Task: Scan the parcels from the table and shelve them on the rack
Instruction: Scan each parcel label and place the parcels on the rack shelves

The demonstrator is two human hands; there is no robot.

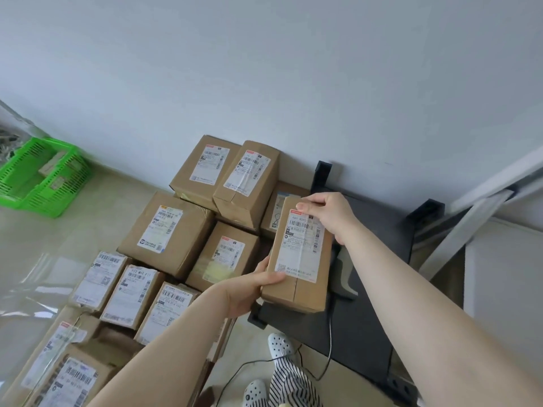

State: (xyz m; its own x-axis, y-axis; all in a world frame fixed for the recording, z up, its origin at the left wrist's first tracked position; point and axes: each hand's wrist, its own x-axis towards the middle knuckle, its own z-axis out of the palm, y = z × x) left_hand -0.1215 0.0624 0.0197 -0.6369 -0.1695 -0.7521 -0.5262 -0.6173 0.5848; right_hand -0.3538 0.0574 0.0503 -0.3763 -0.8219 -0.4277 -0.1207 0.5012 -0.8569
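Single head view — close, looking steeply down over the floor [44, 245].

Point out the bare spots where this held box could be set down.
Bare: the dark table top right of the long brown cardboard box held by both hands, toward the wall; pale floor between the green plastic basket and the parcels. Crowded: the labelled cardboard parcels left, packed edge to edge.

Pale tiled floor [123, 195] carries a cluster of labelled cardboard parcels [167, 236], centre to 7 o'clock, touching and stacked. Green plastic basket [44, 177] at 9 o'clock, well apart. Black desk [370, 289] at 4 o'clock, black cable [329, 345] trailing off it.
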